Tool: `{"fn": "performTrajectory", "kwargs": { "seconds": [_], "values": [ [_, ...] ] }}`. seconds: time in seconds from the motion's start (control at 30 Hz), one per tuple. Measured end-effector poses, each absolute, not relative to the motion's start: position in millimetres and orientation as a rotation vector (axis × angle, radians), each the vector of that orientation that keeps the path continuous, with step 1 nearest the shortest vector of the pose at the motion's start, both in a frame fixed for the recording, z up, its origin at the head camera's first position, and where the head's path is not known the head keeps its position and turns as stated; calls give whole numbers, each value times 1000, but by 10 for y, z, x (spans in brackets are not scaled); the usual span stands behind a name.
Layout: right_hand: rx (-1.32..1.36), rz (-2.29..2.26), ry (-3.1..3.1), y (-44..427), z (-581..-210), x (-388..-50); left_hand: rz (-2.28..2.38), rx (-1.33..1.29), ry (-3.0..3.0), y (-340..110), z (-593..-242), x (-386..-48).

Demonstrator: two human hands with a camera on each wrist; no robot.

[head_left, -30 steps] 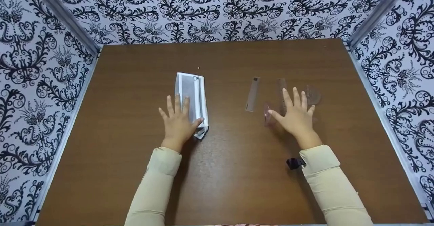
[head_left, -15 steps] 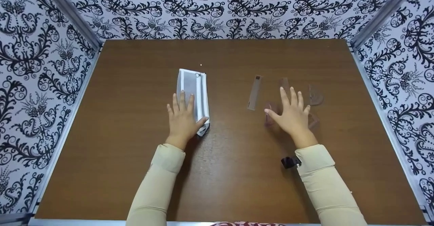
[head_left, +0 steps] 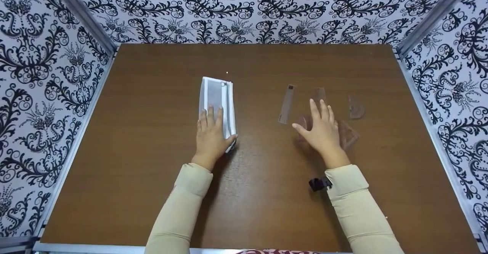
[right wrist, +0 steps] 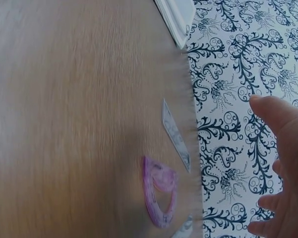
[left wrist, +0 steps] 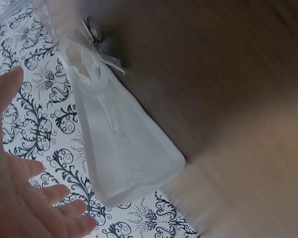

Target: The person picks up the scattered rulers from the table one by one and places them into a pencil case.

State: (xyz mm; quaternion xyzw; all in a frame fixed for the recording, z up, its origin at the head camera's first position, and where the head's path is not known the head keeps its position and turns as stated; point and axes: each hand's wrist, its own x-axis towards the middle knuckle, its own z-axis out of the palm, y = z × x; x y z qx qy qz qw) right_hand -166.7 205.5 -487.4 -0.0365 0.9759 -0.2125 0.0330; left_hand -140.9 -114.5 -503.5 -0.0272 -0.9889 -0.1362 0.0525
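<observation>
In the head view a white-edged mesh zip pouch (head_left: 214, 90) lies left of centre, with my left hand (head_left: 212, 139) over its lower part, fingers spread. The left wrist view shows that hand (left wrist: 34, 198) apart from the pouch (left wrist: 134, 148), holding nothing. My right hand (head_left: 322, 134), fingers spread, hovers over the clear pieces. Beside its thumb is a pinkish curved piece (head_left: 304, 121), purple in the right wrist view (right wrist: 149, 193). A ruler (head_left: 286, 105) lies to its left, another strip (head_left: 320, 93) beyond its fingertips. A triangle (head_left: 347, 135) is partly hidden by the hand.
A clear half-round protractor (head_left: 356, 108) lies right of the right hand's fingers. A black strap-like item (head_left: 319, 184) is at the right cuff. Patterned walls (head_left: 244, 13) stand behind and at both sides of the brown table (head_left: 160, 78). A small white speck lies behind the pouch.
Both hands have shifted in the head view, the left to the right over the pouch, the right to the left, uncovering more of the triangle. The view has also shifted slightly.
</observation>
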Motion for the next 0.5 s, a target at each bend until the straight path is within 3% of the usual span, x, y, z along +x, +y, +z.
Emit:
{"fn": "performTrajectory", "kwargs": {
  "seconds": [0.5],
  "values": [
    [-157, -773, 2973, 1933, -4917, -1657, -384, -84, -2955, -1057, -5042, -1374]
  ]
}}
